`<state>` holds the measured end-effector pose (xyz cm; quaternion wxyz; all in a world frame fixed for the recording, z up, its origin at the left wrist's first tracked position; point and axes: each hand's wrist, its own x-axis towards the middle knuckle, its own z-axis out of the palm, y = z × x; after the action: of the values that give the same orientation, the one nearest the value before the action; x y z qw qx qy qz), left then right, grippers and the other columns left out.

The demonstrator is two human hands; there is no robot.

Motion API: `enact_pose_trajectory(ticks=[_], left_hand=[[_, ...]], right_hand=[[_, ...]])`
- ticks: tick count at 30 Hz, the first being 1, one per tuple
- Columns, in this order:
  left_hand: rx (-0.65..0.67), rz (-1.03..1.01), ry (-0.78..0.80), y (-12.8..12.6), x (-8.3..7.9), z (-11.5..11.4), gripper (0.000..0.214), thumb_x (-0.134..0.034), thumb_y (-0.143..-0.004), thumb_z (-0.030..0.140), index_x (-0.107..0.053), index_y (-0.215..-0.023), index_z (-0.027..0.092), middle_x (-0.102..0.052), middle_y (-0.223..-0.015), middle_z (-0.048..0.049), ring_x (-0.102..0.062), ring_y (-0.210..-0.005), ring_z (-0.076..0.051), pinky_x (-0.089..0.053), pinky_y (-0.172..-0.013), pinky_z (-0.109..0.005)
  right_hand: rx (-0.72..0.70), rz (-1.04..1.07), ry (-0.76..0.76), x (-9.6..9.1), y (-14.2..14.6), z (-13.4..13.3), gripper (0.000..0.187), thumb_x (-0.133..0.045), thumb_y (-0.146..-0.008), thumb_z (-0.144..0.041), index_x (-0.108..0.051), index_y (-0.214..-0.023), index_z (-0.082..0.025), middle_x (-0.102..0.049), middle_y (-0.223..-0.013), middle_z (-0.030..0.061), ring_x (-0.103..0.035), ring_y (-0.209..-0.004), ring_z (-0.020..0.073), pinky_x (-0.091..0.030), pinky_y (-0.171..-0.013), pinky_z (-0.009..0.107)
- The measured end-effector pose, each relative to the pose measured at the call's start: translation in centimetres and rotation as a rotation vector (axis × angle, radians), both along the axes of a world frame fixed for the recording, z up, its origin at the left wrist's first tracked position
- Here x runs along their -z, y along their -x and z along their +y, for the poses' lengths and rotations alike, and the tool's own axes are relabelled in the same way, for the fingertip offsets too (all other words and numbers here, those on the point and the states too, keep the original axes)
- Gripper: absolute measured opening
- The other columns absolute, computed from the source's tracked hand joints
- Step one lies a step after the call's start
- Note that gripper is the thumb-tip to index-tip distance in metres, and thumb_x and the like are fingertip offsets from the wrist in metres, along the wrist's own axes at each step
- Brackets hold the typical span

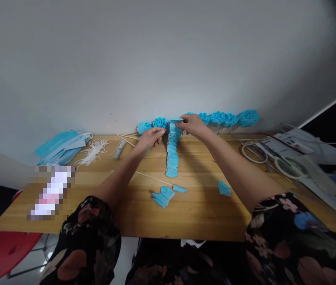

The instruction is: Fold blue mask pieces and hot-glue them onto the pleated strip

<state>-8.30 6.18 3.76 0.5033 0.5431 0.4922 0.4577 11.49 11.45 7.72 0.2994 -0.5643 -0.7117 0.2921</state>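
Petal strip [172, 152] gripped at top by right hand [192, 124], edge pinched by left hand [150, 138]; roses [218, 118] finished at wall; folded pieces [163, 196], skewer [153, 178] unused.

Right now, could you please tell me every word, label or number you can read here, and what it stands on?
No text can be read.
Papers at far right: print too blurred to read.
Pixelated packet on the left: unreadable.
Folded blue strip: no print shows.
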Motion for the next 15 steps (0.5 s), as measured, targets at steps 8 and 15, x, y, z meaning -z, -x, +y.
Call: enact_pose_trajectory(ticks=[8, 15], left_hand=[[-0.005, 0.081, 0.002, 0.1, 1.7, -0.7, 0.016, -0.056, -0.092, 0.022, -0.069, -0.086, 0.015, -0.051, -0.051, 0.0063, -0.041, -0.044, -0.007, -0.03, -0.048, -0.019], [-0.018, 0.132, -0.089, 0.0, 1.8, 0.0, 0.013, -0.059, -0.092, 0.023, -0.069, -0.09, 0.016, -0.05, -0.055, 0.0062, -0.043, -0.049, -0.008, -0.033, -0.052, -0.021]], right_hand=[[-0.052, -0.152, 0.12, -0.6, 1.8, 0.9, 0.009, -0.067, -0.087, -0.015, -0.068, -0.096, -0.014, -0.068, -0.067, 0.0019, -0.063, -0.055, 0.0136, -0.047, -0.048, 0.022], [-0.011, -0.418, 0.006, -0.1, 2.2, 2.4, 0.048, -0.075, -0.086, -0.029, -0.063, -0.131, -0.014, -0.072, -0.065, 0.0019, -0.068, -0.057, 0.018, -0.055, -0.062, 0.03]])
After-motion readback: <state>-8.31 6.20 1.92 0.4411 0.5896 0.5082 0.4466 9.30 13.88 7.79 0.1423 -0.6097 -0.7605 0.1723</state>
